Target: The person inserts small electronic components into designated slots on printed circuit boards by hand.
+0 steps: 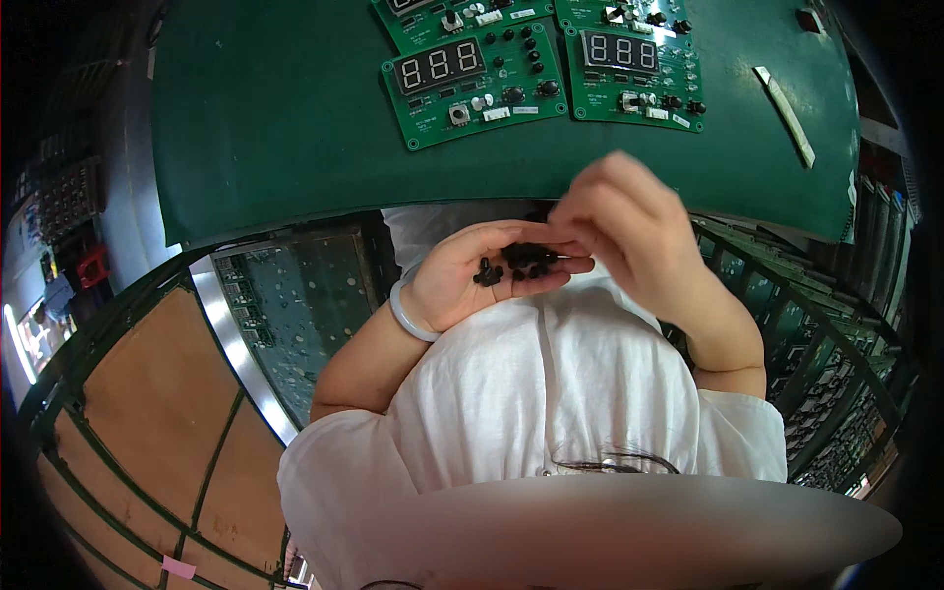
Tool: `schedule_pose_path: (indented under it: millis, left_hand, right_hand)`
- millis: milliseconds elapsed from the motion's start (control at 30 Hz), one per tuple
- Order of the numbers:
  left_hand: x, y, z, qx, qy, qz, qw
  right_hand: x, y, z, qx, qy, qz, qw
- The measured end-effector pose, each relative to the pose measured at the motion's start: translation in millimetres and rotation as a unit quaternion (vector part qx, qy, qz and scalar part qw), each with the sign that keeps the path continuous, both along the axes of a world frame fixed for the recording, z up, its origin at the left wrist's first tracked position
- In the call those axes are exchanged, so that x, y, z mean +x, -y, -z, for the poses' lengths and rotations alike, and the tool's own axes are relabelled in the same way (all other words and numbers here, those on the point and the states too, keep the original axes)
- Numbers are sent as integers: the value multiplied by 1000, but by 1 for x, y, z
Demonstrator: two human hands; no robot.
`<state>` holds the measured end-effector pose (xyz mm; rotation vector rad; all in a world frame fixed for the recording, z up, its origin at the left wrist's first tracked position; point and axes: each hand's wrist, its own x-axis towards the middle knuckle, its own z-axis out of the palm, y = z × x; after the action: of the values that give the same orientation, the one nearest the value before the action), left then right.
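My left hand (482, 265) is cupped palm up in front of my white shirt, holding a small heap of black button caps (526, 259). A few more black pieces lie nearer the base of its fingers. Over the left fingertips, my right hand (629, 221) is curled with fingers drawn together and slightly blurred; whatever it may hold is hidden. Beyond the hands, a green circuit board (433, 128) with a three-digit display and round black caps lies on the green table (295, 118). A second, similar board (629, 84) sits to its right.
Two more boards, partly cut off, lie at the top edge. A pale strip (785, 116) rests at the table's right. Racks of boards (787, 364) stand to my right, and a tray with boards (305, 295) is below the table edge on my left.
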<state>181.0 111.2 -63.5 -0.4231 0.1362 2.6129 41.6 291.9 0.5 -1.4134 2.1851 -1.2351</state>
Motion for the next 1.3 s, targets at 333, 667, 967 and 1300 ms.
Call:
schedule_pose_path:
  millis: [333,667,967,1300]
  left_hand:
    - [8,1,22,-71,53,28,996]
    - [5,5,32,-88,60,41,993]
    - [1,11,27,-115,84,59,988]
    - [-3,12,28,-113,89,33,989]
  right_hand:
    - [-45,70,20,-87,-157,141,974]
    - [-42,84,16,-12,-154,191,969]
    - [-27,100,-12,136,-224,215,941]
    - [-33,79,-32,180,-165,175,954]
